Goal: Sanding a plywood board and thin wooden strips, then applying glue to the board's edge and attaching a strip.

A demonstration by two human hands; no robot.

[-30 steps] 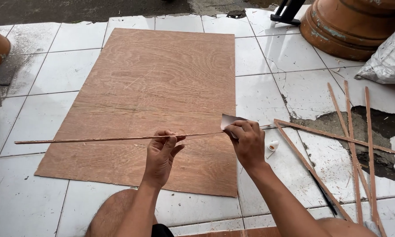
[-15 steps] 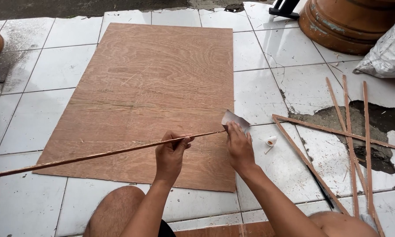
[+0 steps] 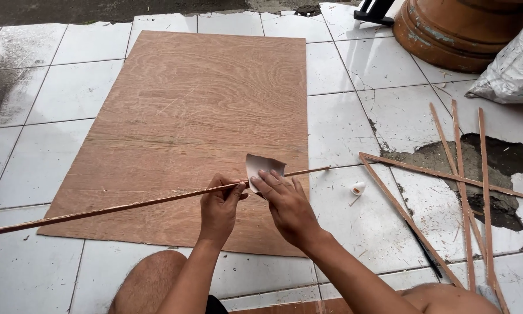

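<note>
You've got a long thin bamboo strip [image 3: 128, 204] running from the far-left floor edge, low across the near part of the plywood sheet [image 3: 197, 116], to a tip just past the sheet's right edge. Your left hand [image 3: 219, 210] is pinched shut on the strip from below, approx two-thirds along. Your right hand [image 3: 287, 206] sits just right of it, fingers pressed together on a folded scrap of sandpaper [image 3: 262, 167] wrapped at the strip.

Handling, as I judge it: the strip's light and whippy, prob. springy and easy to snap if bent hard; the long free left end will sag and swing, so grip close to the paper, as you are. Edges may be splintery. The sandpaper is limp & thin, needs finger pressure to bite.

Vs half a sec ago: the strip's right tip now pokes out well beyond the paper, where before it ended about at the paper. Both hands sit a bit nearer you; the left end reaches the same floor edge.

Further out: a small white cap-like bit [image 3: 358, 188] on the tiles [image 3: 337, 128] right of the hands, more bamboo strips [image 3: 465, 186] scattered at right over a broken patch, a terracotta pot [image 3: 459, 29] far right, a silvery sack [image 3: 514, 70] beside it.
</note>
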